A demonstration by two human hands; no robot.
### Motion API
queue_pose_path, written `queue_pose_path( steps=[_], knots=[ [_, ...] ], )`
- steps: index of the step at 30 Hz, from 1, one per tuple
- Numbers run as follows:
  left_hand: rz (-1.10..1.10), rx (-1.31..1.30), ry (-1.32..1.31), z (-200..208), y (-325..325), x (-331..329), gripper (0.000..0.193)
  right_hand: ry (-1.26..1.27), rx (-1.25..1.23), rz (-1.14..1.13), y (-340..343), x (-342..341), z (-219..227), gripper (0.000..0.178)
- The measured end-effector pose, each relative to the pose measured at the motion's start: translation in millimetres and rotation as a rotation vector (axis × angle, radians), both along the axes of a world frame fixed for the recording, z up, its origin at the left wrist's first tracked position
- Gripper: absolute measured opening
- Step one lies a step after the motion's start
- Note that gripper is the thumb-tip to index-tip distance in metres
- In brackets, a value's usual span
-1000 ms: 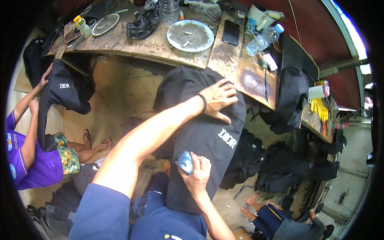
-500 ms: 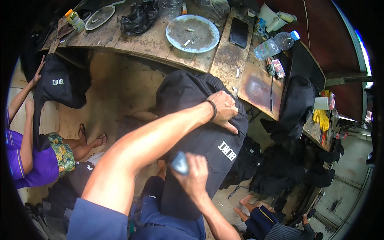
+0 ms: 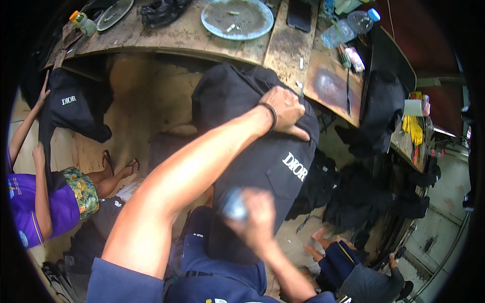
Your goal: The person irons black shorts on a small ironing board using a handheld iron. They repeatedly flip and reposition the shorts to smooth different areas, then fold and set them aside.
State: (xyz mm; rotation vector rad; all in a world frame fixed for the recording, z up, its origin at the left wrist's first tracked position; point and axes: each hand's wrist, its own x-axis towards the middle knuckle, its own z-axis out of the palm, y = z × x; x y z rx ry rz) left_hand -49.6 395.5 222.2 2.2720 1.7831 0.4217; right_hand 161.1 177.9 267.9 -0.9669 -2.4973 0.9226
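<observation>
A black pair of pants (image 3: 268, 166) with white lettering and a patch pocket is drawn over the end of a wooden plank (image 3: 289, 53), its gathered waistband toward the table. My left hand (image 3: 285, 112), a dark band at the wrist, is closed on the fabric by the waistband with the thumb stretched out. Lower down, my right hand (image 3: 256, 219) is closed around a rounded blue-grey object (image 3: 235, 204). Motion smears that hand and object, and the object's kind cannot be made out. It is above the lower part of the pants; contact does not show.
On the wooden table are a round ash-filled plate (image 3: 203, 20), a phone (image 3: 299, 15), a plastic bottle (image 3: 339, 33) and a scorched board (image 3: 331, 91). A co-worker in purple (image 3: 50, 202) handles black pants at left. Another person (image 3: 371, 283) sits lower right near black garments (image 3: 358, 202).
The table and plate have shifted upward in view. My right hand, with the blue-grey object, has moved slightly right. My left hand keeps its hold on the pants.
</observation>
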Motion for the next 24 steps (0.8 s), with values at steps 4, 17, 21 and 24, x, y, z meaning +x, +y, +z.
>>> queue_pose_path(
  steps=[4, 17, 21, 24],
  knots=[
    [0.015, 0.019, -0.012, -2.3, -1.1, -0.2, 0.094, -0.115, 0.034, -0.201, 6.5, -0.3, -0.5, 0.071],
    [0.05, -0.039, 0.047, -0.2, -6.6, 1.5, 0.093, -0.1, -0.2, -0.09, -42.0, 47.9, 21.6, 0.073],
    [0.084, 0.043, 0.076, -3.3, -2.5, 5.4, 0.092, -0.036, -0.002, -0.124, -1.3, 42.0, 32.7, 0.066],
    [0.103, 0.069, 0.1, 1.9, -6.2, 5.6, 0.092, -0.113, 0.021, -0.279, -16.9, 49.8, 25.8, 0.061]
  ],
)
